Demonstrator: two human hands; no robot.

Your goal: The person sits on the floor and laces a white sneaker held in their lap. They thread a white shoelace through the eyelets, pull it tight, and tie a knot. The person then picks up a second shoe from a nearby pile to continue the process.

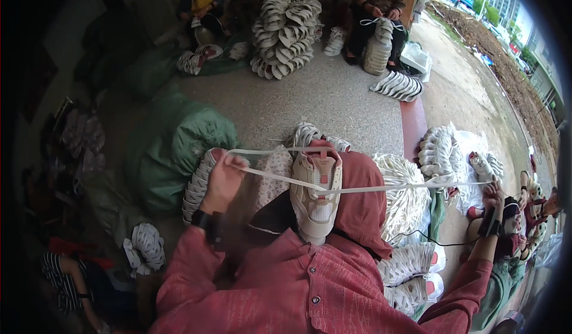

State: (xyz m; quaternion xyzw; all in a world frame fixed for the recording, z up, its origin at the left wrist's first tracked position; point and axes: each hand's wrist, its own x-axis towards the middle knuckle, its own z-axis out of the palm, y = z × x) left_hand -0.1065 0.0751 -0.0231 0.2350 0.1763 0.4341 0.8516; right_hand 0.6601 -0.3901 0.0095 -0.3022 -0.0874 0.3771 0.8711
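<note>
On the far left, a striped sleeve [68,277] is showing in the dark. Next, a big green bag [173,155] is sitting on the floor. Just beside it, a row of pale shoe tops [195,191] is leaning, each one tucking into the next, maybe so they are taking up less room.

The left hand [223,182] is curling its fingers around a long white lace [393,188]. Two strands are running from it to the shoe, and it is probably holding them out wide so they are not getting tangled.

In the middle, the pale shoe [316,215] is sitting in front of the person's chest, between the two hands, likely so both are getting at its lace easily. I cannot tell what is holding it up. A red cloth [360,203] is hanging just beside it.

Next, a heap of white laces [405,197] is lying close by, maybe for easy grabbing. Nearer the person, some white shoes [411,268] are lying together.

Far right, the right hand [493,197] is pinching the lace, well apart from the shoe. That strand is running straight, so the hand is probably holding it tight.
</note>
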